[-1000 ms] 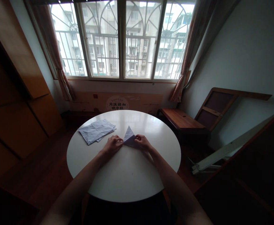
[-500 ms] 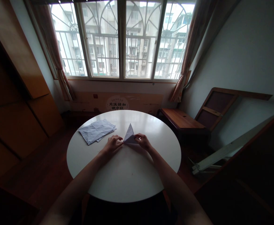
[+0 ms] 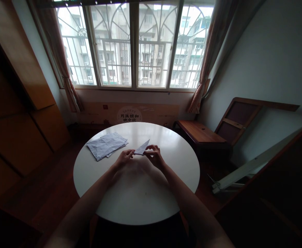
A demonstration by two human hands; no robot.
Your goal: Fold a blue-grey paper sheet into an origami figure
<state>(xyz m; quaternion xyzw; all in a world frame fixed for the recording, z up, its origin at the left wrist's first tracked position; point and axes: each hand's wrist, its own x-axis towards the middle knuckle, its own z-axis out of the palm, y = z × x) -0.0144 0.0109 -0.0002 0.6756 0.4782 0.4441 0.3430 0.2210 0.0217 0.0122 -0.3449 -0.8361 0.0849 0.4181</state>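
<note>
Holds a small folded paper (image 3: 141,149) in both hands, at about the middle of the round white desk (image 3: 140,203), with a sharp tip slanting up and rightward, toward the far edge of the desk. Hard to tell, at so small a size, whether just touching the desk or lifted slightly above. Judging by the thin edges, should weigh next to nothing, flex softly across a single layer and feel stiffer along the folds. Probably not slippery to dry skin, yet easy to crumple, mis-crease or tear at a fold. Best taken with a light flat pinch near the corners or along the lower folded edge, rather than squeezed through the middle or caught by the thin tip. With the left hand (image 3: 124,157), low over the desk, pinches the left corner, thumb and forefinger nearly closed together, the rest curled in. With the right hand (image 3: 154,156), a little right of the desk's middle, grips the other end, fingers arched over the thumb, narrowly parted around the paper. On the left part of the desk, clear of both hands, shows a loose pile of creased sheets (image 3: 106,146), spread flat and overlapping. Beyond the desk's right far edge, also shows a low wooden bench (image 3: 201,131).
</note>
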